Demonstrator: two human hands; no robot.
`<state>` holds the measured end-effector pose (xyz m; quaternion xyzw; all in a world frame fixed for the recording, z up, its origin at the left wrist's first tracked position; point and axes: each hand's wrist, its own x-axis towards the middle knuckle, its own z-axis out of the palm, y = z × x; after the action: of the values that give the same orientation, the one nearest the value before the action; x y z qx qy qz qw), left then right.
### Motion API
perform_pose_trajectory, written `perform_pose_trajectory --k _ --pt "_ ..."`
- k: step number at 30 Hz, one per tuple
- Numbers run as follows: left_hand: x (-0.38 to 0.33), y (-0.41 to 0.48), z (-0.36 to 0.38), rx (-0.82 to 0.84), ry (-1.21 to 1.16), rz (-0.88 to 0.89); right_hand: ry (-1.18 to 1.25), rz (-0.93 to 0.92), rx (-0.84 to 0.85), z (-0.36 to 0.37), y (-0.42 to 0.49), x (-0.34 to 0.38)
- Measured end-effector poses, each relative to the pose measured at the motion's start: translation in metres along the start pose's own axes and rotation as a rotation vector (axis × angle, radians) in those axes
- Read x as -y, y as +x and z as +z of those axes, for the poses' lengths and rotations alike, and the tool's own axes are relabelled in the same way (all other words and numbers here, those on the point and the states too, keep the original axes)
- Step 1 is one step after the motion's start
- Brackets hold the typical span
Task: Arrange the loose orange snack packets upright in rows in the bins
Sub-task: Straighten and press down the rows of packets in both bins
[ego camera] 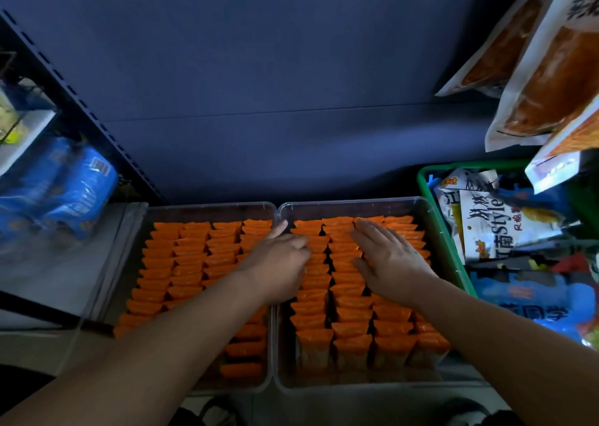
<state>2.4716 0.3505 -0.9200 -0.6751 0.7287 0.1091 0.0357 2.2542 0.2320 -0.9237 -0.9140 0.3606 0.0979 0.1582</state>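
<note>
Two clear bins sit side by side on a shelf, the left bin [210, 206] and the right bin [356, 201] touching along their shared wall, with a green basket [450, 241] of mixed bags just to the right. Both bins are packed with orange packets [350, 326] standing upright in rows from near to far. A few at the near right of the left bin look tipped over. The packets look light, soft and slick, likely to crumple or lean like dominoes, so they are best taken by the flat sealed top edge or squared up by pressing along a whole row. The left hand [278, 263] is over the shared wall, its fingers [299, 242] curled down into the leftmost column of the right bin and the thumb pointing far. Whether it pinches a packet cannot be told. The right hand [389, 257] lies flat on the packet tops in the far middle of the right bin, fingers [369, 231] straight, holding nothing.
</note>
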Motion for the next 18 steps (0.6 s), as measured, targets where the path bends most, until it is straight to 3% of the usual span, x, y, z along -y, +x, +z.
perform_pose_trajectory --k 5,10,18 --pt "-0.010 -0.006 -0.001 0.087 0.122 -0.008 0.044 0.178 -0.001 -0.008 -0.028 -0.025" --pt "-0.012 -0.001 0.001 0.094 0.125 -0.030 0.009 0.104 0.044 0.002 -0.049 -0.023" --pt "0.013 -0.043 -0.027 -0.175 -0.217 -0.099 -0.033 0.017 0.129 -0.014 -0.057 0.015"
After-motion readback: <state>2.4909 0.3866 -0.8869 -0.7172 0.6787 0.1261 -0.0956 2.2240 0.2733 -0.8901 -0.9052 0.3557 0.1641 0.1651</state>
